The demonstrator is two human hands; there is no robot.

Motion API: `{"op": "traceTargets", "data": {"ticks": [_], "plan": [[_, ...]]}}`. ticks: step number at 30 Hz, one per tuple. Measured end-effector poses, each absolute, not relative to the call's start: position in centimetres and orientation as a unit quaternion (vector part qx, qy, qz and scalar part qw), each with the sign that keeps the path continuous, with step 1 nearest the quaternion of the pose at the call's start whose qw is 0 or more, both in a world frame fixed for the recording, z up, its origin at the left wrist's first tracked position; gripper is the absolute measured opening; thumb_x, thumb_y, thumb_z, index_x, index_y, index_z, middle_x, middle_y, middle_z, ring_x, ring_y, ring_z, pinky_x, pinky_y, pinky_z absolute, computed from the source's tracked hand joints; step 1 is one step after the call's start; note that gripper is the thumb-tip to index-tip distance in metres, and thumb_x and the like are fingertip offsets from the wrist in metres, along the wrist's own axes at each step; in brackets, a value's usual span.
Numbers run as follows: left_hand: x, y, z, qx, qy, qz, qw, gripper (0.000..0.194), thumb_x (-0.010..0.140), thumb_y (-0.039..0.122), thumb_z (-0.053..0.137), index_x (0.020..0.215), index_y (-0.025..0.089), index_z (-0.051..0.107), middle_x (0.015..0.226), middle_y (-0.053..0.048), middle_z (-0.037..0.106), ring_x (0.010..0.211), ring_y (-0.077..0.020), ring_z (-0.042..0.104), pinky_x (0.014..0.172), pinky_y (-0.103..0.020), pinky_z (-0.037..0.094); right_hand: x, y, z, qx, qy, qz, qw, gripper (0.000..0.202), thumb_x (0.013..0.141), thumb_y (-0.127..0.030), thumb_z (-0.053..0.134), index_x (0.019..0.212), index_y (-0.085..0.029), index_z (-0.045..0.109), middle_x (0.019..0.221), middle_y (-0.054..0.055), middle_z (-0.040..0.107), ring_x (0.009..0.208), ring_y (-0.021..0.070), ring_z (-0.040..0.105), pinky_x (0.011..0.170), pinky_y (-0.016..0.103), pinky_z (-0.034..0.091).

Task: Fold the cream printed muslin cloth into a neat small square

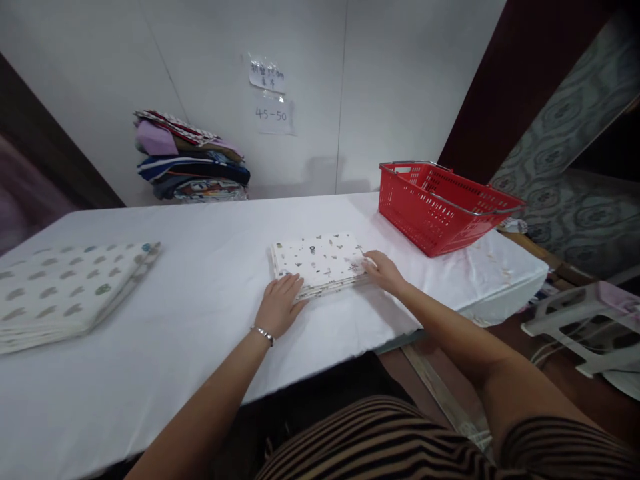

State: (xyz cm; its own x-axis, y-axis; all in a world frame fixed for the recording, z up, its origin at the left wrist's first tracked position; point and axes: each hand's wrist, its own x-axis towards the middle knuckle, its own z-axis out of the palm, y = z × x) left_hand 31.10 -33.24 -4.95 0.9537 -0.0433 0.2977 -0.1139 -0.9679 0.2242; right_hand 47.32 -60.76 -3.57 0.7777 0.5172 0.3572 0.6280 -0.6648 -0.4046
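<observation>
A folded white cloth [320, 260] with small scattered prints lies in several layers on the white-covered table [200, 293], in front of me. My left hand [280, 303] rests at its near left corner, fingers stretched out over the edge and the thumb apart along the front side. At the right edge, my right hand [384, 272] has its fingers closed on the cloth, near the near right corner. The undersides of both hands are hidden.
A larger folded cloth with grey cloud-like prints [60, 287] lies at the left. A red plastic basket [435, 207] stands at the back right. Stacked fabrics [193, 160] sit by the wall beyond the table. A white stool [590, 320] stands off the table's right end.
</observation>
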Motion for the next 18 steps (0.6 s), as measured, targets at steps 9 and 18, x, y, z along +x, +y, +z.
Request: {"op": "traceTargets", "data": {"ticks": [9, 18], "plan": [[31.5, -33.6, -6.6, 0.984, -0.069, 0.11, 0.121, 0.041, 0.09, 0.021, 0.034, 0.128, 0.026, 0.049, 0.136, -0.003, 0.048, 0.13, -0.0187, 0.036, 0.112, -0.042, 0.019, 44.4, -61.0, -6.1, -0.859, -0.489, -0.052, 0.146, 0.052, 0.088, -0.033, 0.047, 0.139, -0.025, 0.035, 0.143, 0.007, 0.036, 0.134, 0.02, 0.027, 0.109, 0.044, 0.02], [31.6, -32.1, -5.0, 0.947, 0.066, 0.19, 0.25, 0.042, 0.088, 0.04, 0.039, 0.121, 0.019, 0.055, 0.133, -0.006, 0.051, 0.127, -0.0193, 0.04, 0.107, -0.036, 0.031, 48.2, -60.1, -5.2, -0.891, -0.282, -0.018, 0.355, 0.041, 0.087, -0.037, 0.046, 0.122, -0.02, 0.056, 0.129, 0.007, 0.053, 0.121, 0.0202, 0.045, 0.103, 0.036, 0.033]]}}
